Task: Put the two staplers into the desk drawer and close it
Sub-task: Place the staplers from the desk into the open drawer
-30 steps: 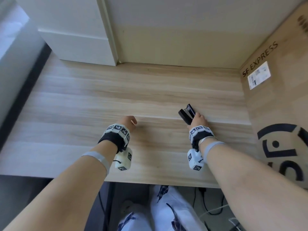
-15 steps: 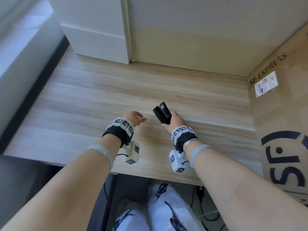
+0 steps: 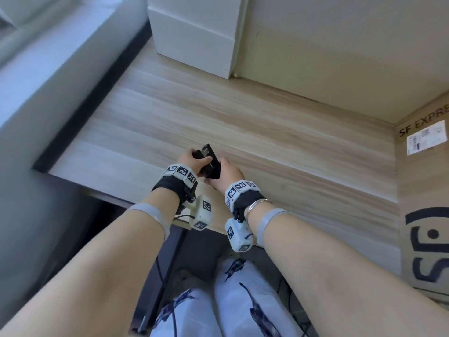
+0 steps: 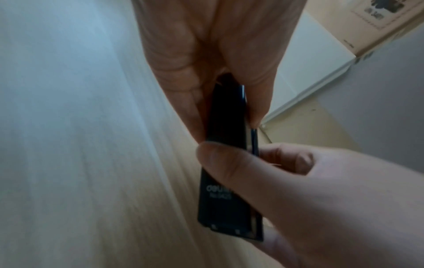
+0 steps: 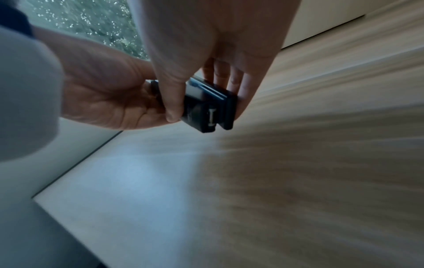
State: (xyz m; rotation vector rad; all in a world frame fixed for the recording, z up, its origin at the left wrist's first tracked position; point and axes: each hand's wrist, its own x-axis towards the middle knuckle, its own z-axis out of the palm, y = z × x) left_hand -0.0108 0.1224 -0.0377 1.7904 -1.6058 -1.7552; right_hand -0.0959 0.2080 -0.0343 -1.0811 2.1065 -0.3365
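A black stapler [image 3: 210,164] is held just above the wooden desk [image 3: 279,122], near its front edge. My left hand [image 3: 192,156] pinches its far end between thumb and fingers. My right hand [image 3: 224,167] grips the near end from the right. In the left wrist view the stapler [image 4: 220,208] shows pale lettering, with the right thumb across it. The right wrist view shows its hinged rear end [image 5: 206,112]. Whether a second stapler lies against it I cannot tell. No drawer shows in any view.
A big cardboard box [image 3: 422,190] marked SF EXPRESS stands along the desk's right side. A white cabinet block [image 3: 192,40] sits at the back. A pale ledge [image 3: 48,69] runs along the left. Cables and my knees [image 3: 218,300] are below the desk edge.
My right hand has carried the stapler leftward to my left hand, which now grips it too. My view has swung to the left.
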